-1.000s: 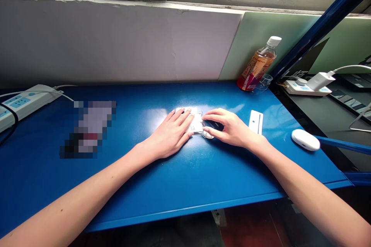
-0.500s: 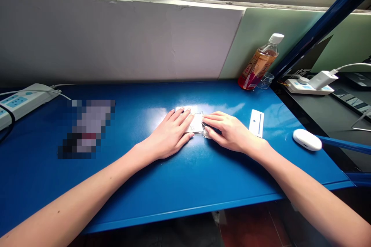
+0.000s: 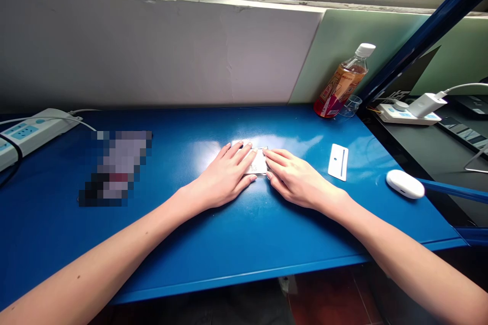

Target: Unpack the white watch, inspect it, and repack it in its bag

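Observation:
A small flat white packet (image 3: 259, 164) with silvery edges and grey print lies on the blue desk (image 3: 183, 259), between my hands. My left hand (image 3: 227, 175) rests flat on its left part, fingers spread and pointing away from me, so that part is hidden. From the other side, my right hand (image 3: 301, 176) lies palm down with its fingers stretched over the packet's right edge. Its fingertips touch that edge and hide it.
A white card (image 3: 338, 162) with a dark slot and a white oval case (image 3: 404, 184) lie at right. A drink bottle (image 3: 343, 81) leans on the back panel beside a clear cup (image 3: 349, 106). At left are a blurred-out phone-like object (image 3: 124, 162) and a power strip (image 3: 38, 129).
My right hand's fingers have gone from bent around a crumpled silvery bit at the packet's right end to lying flatter along that edge. The left hand has stayed in place.

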